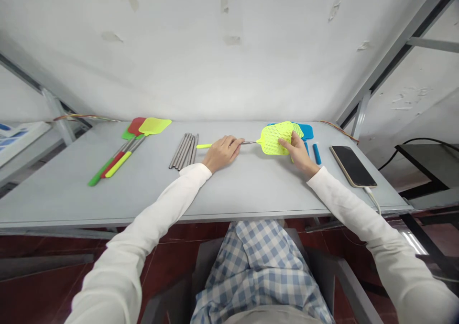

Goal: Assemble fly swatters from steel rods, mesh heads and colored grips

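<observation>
A yellow fly swatter (274,140) lies crosswise between my two hands, its perforated head to the right and its yellow grip to the left. My left hand (223,152) is closed round its metal rod. My right hand (299,153) pinches the right edge of the head. Just behind that head, partly covered, are blue swatter heads (307,132) and another yellow one. A loose blue handle grip (316,154) rests beside my right hand. Left of my left hand lie several bare metal rods (184,151) in a row.
Swatters with red (136,125), green and yellow heads lie fanned at the left of the grey table (150,195). A phone (353,166) with a white charging cable (373,199) is at the right. Metal frame posts rise at both sides, and a white wall (201,75) stands behind.
</observation>
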{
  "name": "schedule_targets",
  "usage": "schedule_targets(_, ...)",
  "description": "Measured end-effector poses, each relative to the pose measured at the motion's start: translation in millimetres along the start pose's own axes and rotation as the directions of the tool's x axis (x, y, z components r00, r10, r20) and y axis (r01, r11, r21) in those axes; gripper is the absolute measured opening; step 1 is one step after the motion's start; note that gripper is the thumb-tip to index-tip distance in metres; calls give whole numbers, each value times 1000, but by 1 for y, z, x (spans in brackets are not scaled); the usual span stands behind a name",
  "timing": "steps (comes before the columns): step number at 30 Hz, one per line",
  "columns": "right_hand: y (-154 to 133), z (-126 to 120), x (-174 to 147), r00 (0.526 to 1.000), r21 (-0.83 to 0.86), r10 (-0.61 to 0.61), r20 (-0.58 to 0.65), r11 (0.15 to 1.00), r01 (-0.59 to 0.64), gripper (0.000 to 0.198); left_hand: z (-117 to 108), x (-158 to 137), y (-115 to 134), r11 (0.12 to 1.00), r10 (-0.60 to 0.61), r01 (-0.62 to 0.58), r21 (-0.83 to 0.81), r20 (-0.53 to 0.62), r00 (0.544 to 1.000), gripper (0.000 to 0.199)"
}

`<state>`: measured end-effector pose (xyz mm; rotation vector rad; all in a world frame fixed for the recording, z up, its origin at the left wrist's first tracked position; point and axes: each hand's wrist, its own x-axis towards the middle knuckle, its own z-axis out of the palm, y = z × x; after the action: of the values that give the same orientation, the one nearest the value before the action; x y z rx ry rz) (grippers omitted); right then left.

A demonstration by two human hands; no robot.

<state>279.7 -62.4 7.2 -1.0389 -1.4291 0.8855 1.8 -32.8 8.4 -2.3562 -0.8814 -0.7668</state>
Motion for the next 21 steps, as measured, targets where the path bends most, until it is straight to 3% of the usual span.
schedule_targets(4,-6,7,-5,1000,25,1,8,1000,-1,44,10,14,11,999,-36,37,-6,78,996,35)
schedule_targets(9,-12,14,-9,1000,20,-10,26,1000,10,46,14,22,22,1000,24,-25,6,188,982,39)
schedule_targets(21,-15,2,-3,998,-78,-13,54,997,17,49,-1,18,17,999,24,-18,-35,157,987,42)
